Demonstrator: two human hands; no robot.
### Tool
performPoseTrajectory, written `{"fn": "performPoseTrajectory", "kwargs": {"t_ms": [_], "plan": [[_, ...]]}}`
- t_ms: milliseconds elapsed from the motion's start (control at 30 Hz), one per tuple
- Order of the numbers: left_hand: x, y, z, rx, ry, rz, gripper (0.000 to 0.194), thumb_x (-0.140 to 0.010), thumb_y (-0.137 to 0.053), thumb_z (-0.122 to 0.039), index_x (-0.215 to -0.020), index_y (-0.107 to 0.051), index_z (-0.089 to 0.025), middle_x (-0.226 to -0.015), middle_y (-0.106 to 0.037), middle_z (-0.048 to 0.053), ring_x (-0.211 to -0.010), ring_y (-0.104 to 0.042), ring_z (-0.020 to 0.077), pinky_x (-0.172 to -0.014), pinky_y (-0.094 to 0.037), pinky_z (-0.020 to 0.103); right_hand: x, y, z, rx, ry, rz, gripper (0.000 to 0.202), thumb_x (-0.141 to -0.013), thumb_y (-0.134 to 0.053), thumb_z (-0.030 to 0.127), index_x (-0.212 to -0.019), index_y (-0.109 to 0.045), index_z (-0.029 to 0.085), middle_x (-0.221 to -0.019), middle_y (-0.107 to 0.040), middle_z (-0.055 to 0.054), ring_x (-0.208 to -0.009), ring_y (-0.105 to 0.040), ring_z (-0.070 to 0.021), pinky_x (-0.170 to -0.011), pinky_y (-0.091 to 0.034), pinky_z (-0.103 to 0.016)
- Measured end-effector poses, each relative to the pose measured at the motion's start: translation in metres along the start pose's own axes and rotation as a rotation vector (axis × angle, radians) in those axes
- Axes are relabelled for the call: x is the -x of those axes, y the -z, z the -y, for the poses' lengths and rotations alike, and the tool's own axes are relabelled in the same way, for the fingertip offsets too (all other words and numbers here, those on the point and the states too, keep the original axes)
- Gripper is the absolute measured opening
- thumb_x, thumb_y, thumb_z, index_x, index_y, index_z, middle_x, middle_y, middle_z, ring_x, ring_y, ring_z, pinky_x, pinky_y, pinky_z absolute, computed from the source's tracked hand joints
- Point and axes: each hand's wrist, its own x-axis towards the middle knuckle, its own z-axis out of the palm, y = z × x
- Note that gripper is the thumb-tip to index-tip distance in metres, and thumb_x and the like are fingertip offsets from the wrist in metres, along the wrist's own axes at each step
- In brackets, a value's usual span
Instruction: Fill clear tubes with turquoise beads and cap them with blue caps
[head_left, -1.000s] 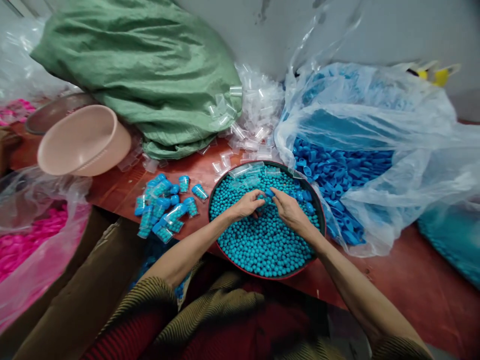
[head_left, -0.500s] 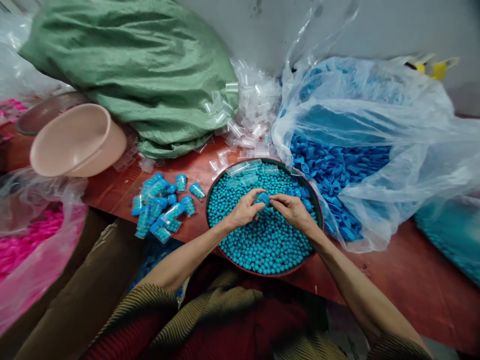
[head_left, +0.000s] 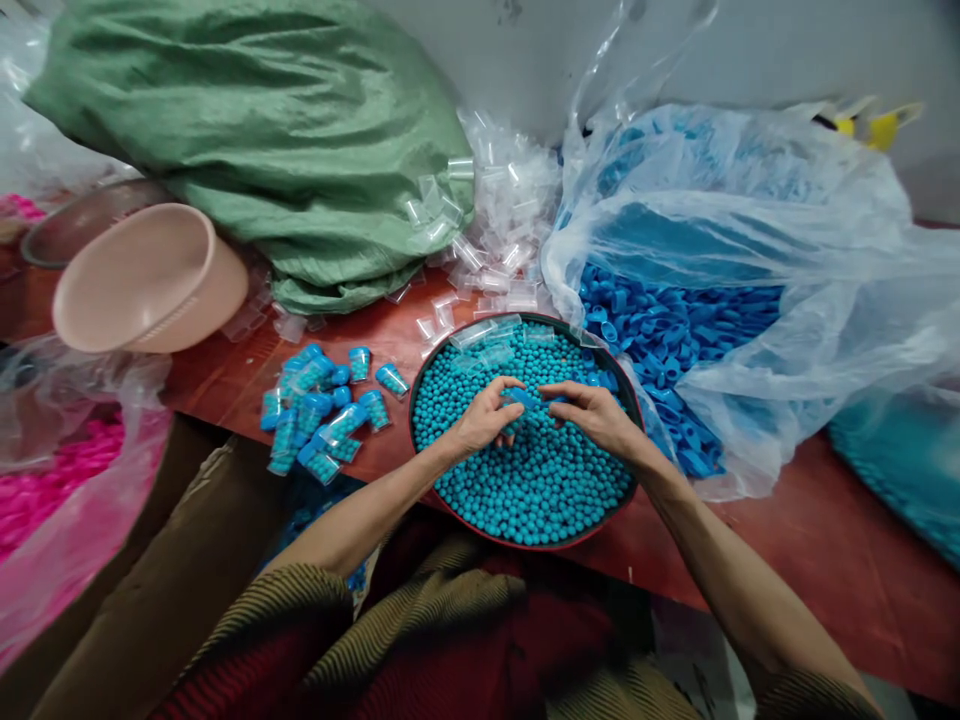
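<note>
A round tray [head_left: 415,455] with a red rim holds a layer of small turquoise beads [head_left: 525,500]. Over its middle, my left hand [head_left: 489,415] pinches a small blue-capped cup [head_left: 523,399] between thumb and fingers. Just right of the cup is my right hand [head_left: 589,412], its fingers bent toward it; whether they grip anything is too small to tell. Several clear empty cups [head_left: 487,333] lie on the beads at the tray's back edge, and blue caps [head_left: 600,380] sit at its right side. Left of the tray, blue-capped cups filled with beads [head_left: 315,410] form a pile.
Behind stand a green sack [head_left: 262,140] and a heap of clear cups [head_left: 510,200]. An open plastic bag of blue pieces [head_left: 675,330] is at the right. A pink bowl [head_left: 150,280] stands at the left, above a bag of pink pieces [head_left: 67,470].
My right hand's fingers have parted slightly from the cup in my left hand. The view has shifted a little.
</note>
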Motion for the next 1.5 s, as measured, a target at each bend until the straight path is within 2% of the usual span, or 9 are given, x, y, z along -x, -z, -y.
{"fn": "performPoseTrajectory", "kwargs": {"t_ms": [167,333,433,533,700,967,1167,1367,1500], "plan": [[0.003,0.001,-0.002,-0.09,-0.013,-0.03,0.038,-0.082,-0.048,-0.031,-0.117,-0.039,-0.02,-0.066,-0.047,-0.006,-0.041,-0.045,0.0044,-0.038,-0.033,0.016,-0.009,-0.008,0.001,-0.239,-0.129,-0.154,0.063,-0.069,-0.065,0.037,-0.127,-0.048,0.017,-0.09,-0.066,-0.005,-0.06,-0.06,-0.0135,-0.058,-0.054,-0.033],[0.004,-0.005,-0.002,-0.166,-0.145,-0.075,0.054,-0.08,-0.051,-0.022,-0.131,-0.033,-0.018,-0.086,-0.056,0.0,-0.058,-0.049,0.0071,-0.056,-0.044,0.021,-0.003,-0.026,0.012,0.162,0.01,-0.106,0.05,-0.082,-0.052,0.041,-0.126,-0.051,0.018,-0.113,-0.062,-0.011,-0.1,-0.06,-0.0246,-0.088,-0.048,-0.043],[0.003,-0.008,-0.002,-0.111,-0.202,-0.094,0.054,-0.078,-0.051,-0.019,-0.13,-0.035,-0.016,-0.097,-0.058,0.004,-0.076,-0.054,0.0119,-0.07,-0.046,0.024,0.004,-0.036,0.017,0.385,0.106,-0.058,0.081,-0.072,-0.064,0.05,-0.138,-0.034,0.014,-0.13,-0.049,-0.018,-0.119,-0.048,-0.0332,-0.093,-0.044,-0.048],[0.003,-0.01,-0.003,-0.046,-0.198,-0.086,0.051,-0.077,-0.053,-0.018,-0.126,-0.04,-0.014,-0.096,-0.059,0.004,-0.08,-0.054,0.0129,-0.074,-0.045,0.024,0.01,-0.045,0.019,0.582,0.156,-0.068,0.103,-0.065,-0.069,0.052,-0.144,-0.016,0.011,-0.124,-0.049,-0.022,-0.107,-0.055,-0.0358,-0.08,-0.051,-0.048],[0.006,-0.016,-0.006,-0.035,-0.187,-0.128,0.031,-0.077,-0.056,-0.024,-0.107,-0.052,-0.015,-0.07,-0.05,-0.004,-0.061,-0.044,0.0075,-0.061,-0.039,0.019,0.013,-0.052,0.022,0.806,0.196,-0.148,0.091,-0.073,-0.061,0.048,-0.143,-0.016,0.01,-0.104,-0.055,-0.018,-0.081,-0.062,-0.0285,-0.059,-0.052,-0.037],[0.009,-0.018,0.011,-0.202,-0.116,-0.266,0.014,-0.079,-0.052,-0.022,-0.091,-0.052,-0.016,-0.068,-0.046,-0.005,-0.06,-0.042,0.008,-0.058,-0.037,0.019,0.014,-0.07,0.018,0.858,0.055,-0.031,0.084,-0.075,-0.058,0.046,-0.141,-0.021,0.008,-0.107,-0.054,-0.018,-0.083,-0.061,-0.0275,-0.061,-0.05,-0.035],[0.036,0.028,0.006,-0.455,-0.125,-0.271,0.029,-0.082,-0.047,-0.028,-0.108,-0.052,-0.017,-0.081,-0.056,-0.002,-0.07,-0.05,0.0117,-0.07,-0.043,0.024,0.003,-0.059,0.017,0.757,0.083,0.137,0.067,-0.085,-0.05,0.045,-0.14,-0.027,0.014,-0.118,-0.054,-0.017,-0.098,-0.059,-0.0277,-0.076,-0.049,-0.038],[0.067,0.104,-0.007,-0.845,0.014,-0.725,0.042,-0.084,-0.045,-0.031,-0.124,-0.05,-0.019,-0.096,-0.063,0.005,-0.083,-0.058,0.0196,-0.077,-0.045,0.031,-0.047,-0.029,-0.001,0.901,-0.027,-0.085,0.045,-0.089,-0.046,0.039,-0.127,-0.043,0.015,-0.115,-0.055,-0.013,-0.101,-0.057,-0.0256,-0.079,-0.047,-0.034],[0.07,0.121,-0.009,-1.222,0.201,-0.933,0.051,-0.085,-0.045,-0.032,-0.135,-0.041,-0.021,-0.103,-0.062,0.013,-0.089,-0.059,0.0277,-0.076,-0.044,0.038,-0.068,-0.033,-0.003,1.039,-0.107,-0.041,0.036,-0.086,-0.05,0.041,-0.113,-0.051,0.018,-0.111,-0.055,-0.011,-0.092,-0.059,-0.0242,-0.069,-0.046,-0.031]]}}
